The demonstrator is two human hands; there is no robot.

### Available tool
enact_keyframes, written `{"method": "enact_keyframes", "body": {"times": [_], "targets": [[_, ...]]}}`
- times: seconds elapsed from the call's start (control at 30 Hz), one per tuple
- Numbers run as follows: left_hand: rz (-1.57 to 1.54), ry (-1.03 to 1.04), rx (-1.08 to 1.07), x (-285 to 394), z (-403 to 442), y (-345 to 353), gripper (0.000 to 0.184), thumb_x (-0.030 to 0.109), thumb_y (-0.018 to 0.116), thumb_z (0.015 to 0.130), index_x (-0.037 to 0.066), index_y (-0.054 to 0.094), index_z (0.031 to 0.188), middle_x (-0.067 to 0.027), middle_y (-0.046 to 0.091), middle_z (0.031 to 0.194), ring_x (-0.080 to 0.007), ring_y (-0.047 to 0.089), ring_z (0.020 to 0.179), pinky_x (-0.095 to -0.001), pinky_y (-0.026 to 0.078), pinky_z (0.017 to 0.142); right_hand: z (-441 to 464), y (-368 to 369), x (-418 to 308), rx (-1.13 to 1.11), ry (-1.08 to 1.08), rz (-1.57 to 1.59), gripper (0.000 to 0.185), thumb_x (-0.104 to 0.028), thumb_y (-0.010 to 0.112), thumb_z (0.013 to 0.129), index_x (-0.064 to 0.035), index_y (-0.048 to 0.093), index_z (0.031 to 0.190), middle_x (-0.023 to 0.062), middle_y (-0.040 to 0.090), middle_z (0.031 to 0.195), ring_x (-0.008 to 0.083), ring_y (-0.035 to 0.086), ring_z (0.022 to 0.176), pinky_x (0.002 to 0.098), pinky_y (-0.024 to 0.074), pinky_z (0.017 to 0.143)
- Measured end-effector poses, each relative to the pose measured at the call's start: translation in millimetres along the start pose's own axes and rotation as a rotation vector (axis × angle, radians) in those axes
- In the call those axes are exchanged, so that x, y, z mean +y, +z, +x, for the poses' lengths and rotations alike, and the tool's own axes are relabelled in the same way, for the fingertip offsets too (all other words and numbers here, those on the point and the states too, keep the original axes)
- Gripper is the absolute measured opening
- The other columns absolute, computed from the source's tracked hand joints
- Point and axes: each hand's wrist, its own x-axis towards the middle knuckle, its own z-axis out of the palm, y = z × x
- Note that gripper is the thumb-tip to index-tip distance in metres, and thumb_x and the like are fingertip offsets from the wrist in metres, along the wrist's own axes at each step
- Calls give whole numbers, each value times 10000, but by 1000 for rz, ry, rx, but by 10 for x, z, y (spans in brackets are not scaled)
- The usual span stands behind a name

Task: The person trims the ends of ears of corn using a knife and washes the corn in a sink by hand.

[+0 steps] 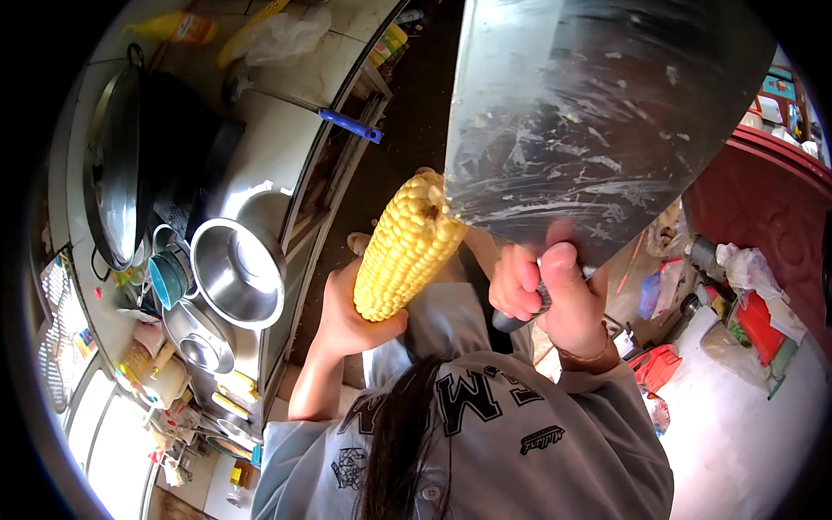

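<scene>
My left hand [340, 319] is wrapped round the lower end of a yellow corn cob [404, 251], which tilts up and to the right. Wide and grey, a cleaver [581, 130] fills the upper right, its blade smeared with pale residue and small bits. Around its dark handle my right hand [559, 290] is closed, the thumb lying against the base of the blade. The blade's lower left corner overlaps or meets the cob's upper end; I cannot tell whether they touch.
On the counter to the left are a steel bowl [236, 273], a teal bowl [169, 279], a large wok [117, 165] and a blue-handled tool [348, 124]. Bags and packages, one a red packet [763, 325], crowd a white surface [728, 451] at right.
</scene>
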Motion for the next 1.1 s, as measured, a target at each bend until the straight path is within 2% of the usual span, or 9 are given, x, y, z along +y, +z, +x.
{"method": "enact_keyframes", "body": {"times": [0.1,0.17,0.37,0.43,0.57,0.67,0.77,0.93,1.1], "targets": [[56,23,38,37,-1,30,412,42,665,556,-32,572,950,-77,642,774,-98,594,703,-235,464,662,16,45,30,15,-53,-77,409,-411,429,919,-55,391,722,12,368,535,110,344,441,259,309,431],[65,21,83,67,-7,62,400,53,662,561,-29,574,943,-84,641,763,-112,606,700,-241,468,658,15,68,91,87,-89,-4,268,-220,512,912,-21,459,741,0,434,565,73,409,476,233,328,429],[247,38,200,29,-13,140,368,92,663,588,-26,571,924,-130,639,754,-186,644,689,-277,488,648,31,92,272,222,-197,-365,216,-213,513,912,-17,460,842,-3,460,586,69,419,488,230,333,439],[282,39,224,4,-5,155,358,101,663,595,-24,570,917,-137,640,757,-203,652,698,-286,491,649,74,101,327,184,-104,-23,223,-218,514,911,-27,402,932,4,449,610,74,417,485,233,344,432],[341,98,308,-4,-31,207,371,129,688,612,-12,545,923,-159,635,761,-269,655,721,-315,503,643,106,34,331,80,122,406,317,-320,484,919,-48,380,793,14,386,538,101,396,436,254,350,417],[464,138,408,-35,-54,227,382,144,705,618,-1,525,923,-164,627,750,-305,645,714,-333,510,627,96,142,320,149,136,212,441,-492,385,909,-112,363,687,-22,296,501,101,295,405,277,300,437],[540,169,473,-96,-78,248,395,149,713,612,12,509,921,-157,620,746,-319,637,692,-342,513,605,80,83,342,119,223,517,425,-416,475,903,-62,373,690,11,350,496,108,359,403,278,337,413],[622,272,634,-137,-58,270,439,138,714,592,22,512,964,-150,620,767,-314,632,671,-332,510,592,130,6,300,35,370,645,460,-501,457,882,-108,355,666,-26,302,486,92,313,382,265,305,389],[511,243,568,-161,-74,255,428,127,706,604,9,522,971,-141,628,776,-263,642,689,-308,506,620,134,-13,315,-131,441,820,468,-536,428,879,-130,348,662,-40,284,482,80,288,374,254,286,369]]}}
